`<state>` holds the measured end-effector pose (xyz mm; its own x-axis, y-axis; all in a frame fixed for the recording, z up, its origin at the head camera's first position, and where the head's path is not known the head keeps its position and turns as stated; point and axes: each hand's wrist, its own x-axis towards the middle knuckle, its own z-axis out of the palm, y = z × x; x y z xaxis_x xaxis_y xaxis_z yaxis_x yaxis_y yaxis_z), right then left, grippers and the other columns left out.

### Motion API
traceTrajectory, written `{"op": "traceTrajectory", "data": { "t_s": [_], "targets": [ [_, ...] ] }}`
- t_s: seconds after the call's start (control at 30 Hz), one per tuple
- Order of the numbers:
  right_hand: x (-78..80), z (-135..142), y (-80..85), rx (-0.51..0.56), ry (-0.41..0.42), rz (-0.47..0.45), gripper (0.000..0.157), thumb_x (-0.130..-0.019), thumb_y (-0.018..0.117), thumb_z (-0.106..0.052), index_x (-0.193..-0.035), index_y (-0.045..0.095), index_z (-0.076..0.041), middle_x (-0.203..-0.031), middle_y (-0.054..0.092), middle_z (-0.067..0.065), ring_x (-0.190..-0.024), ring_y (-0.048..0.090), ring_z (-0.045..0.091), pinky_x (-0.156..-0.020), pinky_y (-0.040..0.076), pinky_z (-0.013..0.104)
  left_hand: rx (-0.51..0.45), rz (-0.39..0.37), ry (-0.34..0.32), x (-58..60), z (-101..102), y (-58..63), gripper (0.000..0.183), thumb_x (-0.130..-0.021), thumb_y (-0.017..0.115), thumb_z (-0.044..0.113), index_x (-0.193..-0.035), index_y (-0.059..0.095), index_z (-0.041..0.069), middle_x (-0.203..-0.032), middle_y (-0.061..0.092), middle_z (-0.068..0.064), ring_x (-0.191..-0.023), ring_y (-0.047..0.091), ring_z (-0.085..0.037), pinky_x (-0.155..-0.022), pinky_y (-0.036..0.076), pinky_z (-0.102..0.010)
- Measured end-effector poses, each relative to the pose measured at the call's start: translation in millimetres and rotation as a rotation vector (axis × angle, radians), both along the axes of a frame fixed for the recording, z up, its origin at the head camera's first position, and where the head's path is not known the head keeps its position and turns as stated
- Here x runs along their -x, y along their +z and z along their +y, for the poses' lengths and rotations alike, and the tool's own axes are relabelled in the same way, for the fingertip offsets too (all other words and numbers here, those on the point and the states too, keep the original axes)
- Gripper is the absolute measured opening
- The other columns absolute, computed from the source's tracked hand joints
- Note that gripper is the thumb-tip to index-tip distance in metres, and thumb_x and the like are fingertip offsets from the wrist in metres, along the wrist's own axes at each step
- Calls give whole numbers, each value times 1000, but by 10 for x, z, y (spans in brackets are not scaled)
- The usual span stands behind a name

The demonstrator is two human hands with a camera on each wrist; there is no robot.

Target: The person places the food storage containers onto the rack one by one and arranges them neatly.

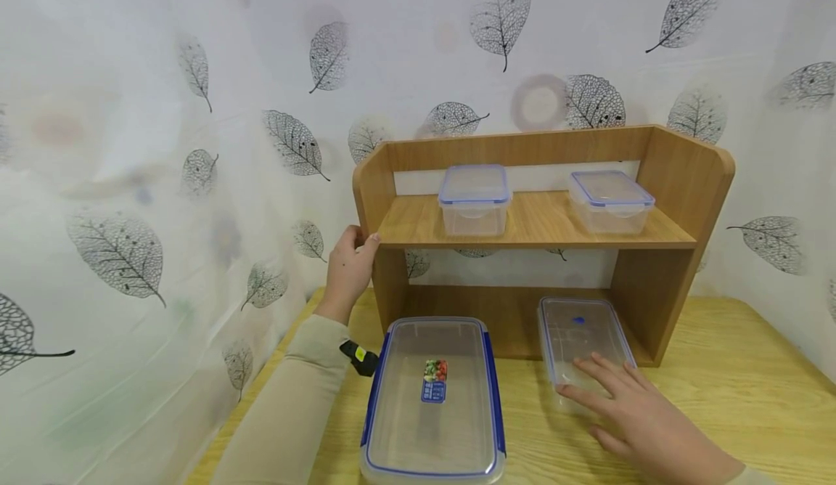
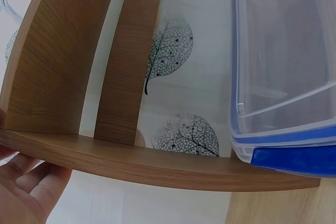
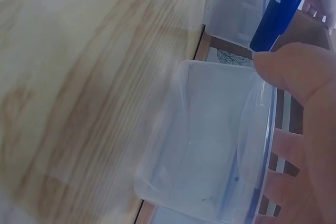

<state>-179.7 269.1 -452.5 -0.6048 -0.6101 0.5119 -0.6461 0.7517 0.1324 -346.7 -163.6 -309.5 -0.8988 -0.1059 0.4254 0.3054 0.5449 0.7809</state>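
Grips shelf (image 1: 541,216) with left hand (image 1: 349,271); rests right hand (image 1: 643,420), with fingers apart, on medium box (image 1: 581,332) partway inside. Has two small boxes (image 1: 474,216) up top; leaves big box (image 1: 431,430) mostly outside.

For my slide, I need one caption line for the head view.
Left hand grips a wooden shelf, right hand over a smaller lidded container, larger blue-clipped container nearer the camera.

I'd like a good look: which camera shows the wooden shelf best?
The head view: it shows both levels of the wooden shelf end to end. The left wrist view shows its left part, with the left hand gripping it; the right wrist view, only small bits.
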Motion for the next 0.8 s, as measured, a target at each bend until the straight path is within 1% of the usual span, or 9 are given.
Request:
{"op": "traceTrajectory", "data": {
  "t_s": [0.03, 0.17, 0.2, 0.3, 0.37, 0.43, 0.57, 0.67, 0.8],
  "targets": [
    [4, 3, -3, -1, 0, 3, 52, -96, 61, -51, -145, 54, -37, -150, 49, 9, -133, 45, 41, -117, 13, 52, 0, 0, 1, -2, 1, 1, 38, -103, 51, 44, -123, 57, 12, -124, 64, -11, -122, 58, -33, -100, 47, -53],
    [29, 16, -20, 2, 6, 28, 50, -101, 45, -57, -145, 55, -35, -149, 50, 10, -133, 45, 42, -119, 4, 44, -1, -3, -1, -7, 3, 6, 39, -103, 51, 44, -124, 57, 12, -124, 64, -12, -122, 58, -33, -100, 48, -53],
    [37, 20, -22, 1, 6, 35, 50, -101, 45, -57, -145, 55, -34, -149, 50, 10, -133, 44, 42, -118, 1, 41, -1, -3, -4, -9, 5, 7, 39, -103, 51, 44, -124, 57, 12, -125, 64, -12, -122, 58, -33, -99, 48, -53],
    [56, 38, -23, 5, 7, 42, 51, -97, 56, -51, -144, 56, -33, -149, 49, 12, -133, 44, 43, -119, 1, 40, -4, -6, -3, -13, 4, 8, 39, -103, 51, 44, -124, 57, 12, -125, 63, -12, -123, 58, -34, -99, 48, -52],
    [67, 50, -18, 10, 3, 37, 54, -92, 63, -48, -143, 57, -32, -149, 49, 12, -133, 44, 44, -120, 5, 45, -6, -6, -2, -14, 5, 10, 39, -103, 51, 44, -124, 57, 12, -125, 63, -12, -123, 57, -34, -99, 48, -52],
    [76, 61, -13, 16, -3, 26, 56, -89, 67, -44, -143, 57, -32, -149, 49, 12, -133, 43, 44, -119, 14, 54, -9, -6, 0, -15, 4, 13, 38, -103, 51, 43, -124, 57, 12, -125, 63, -12, -123, 57, -34, -100, 48, -52],
    [90, 73, -6, 28, -20, -6, 64, -81, 75, -35, -142, 57, -32, -149, 48, 13, -134, 42, 45, -107, 31, 69, -14, -6, -6, -20, 8, 20, 38, -103, 51, 44, -125, 57, 12, -124, 64, -11, -122, 58, -33, -99, 49, -53],
    [100, 84, -8, 37, -31, -25, 69, -77, 78, -30, -143, 56, -33, -149, 47, 14, -134, 41, 46, -102, 34, 73, -14, -9, -7, -20, 7, 17, 39, -103, 51, 44, -125, 57, 12, -125, 64, -12, -122, 58, -33, -99, 49, -53],
    [118, 106, -9, 42, -32, -35, 70, -77, 79, -29, -143, 56, -33, -150, 47, 14, -135, 41, 46, -99, 37, 74, -7, -13, -5, -12, 3, 5, 40, -103, 51, 45, -126, 57, 12, -126, 63, -12, -123, 57, -34, -100, 48, -53]
  ]
}}
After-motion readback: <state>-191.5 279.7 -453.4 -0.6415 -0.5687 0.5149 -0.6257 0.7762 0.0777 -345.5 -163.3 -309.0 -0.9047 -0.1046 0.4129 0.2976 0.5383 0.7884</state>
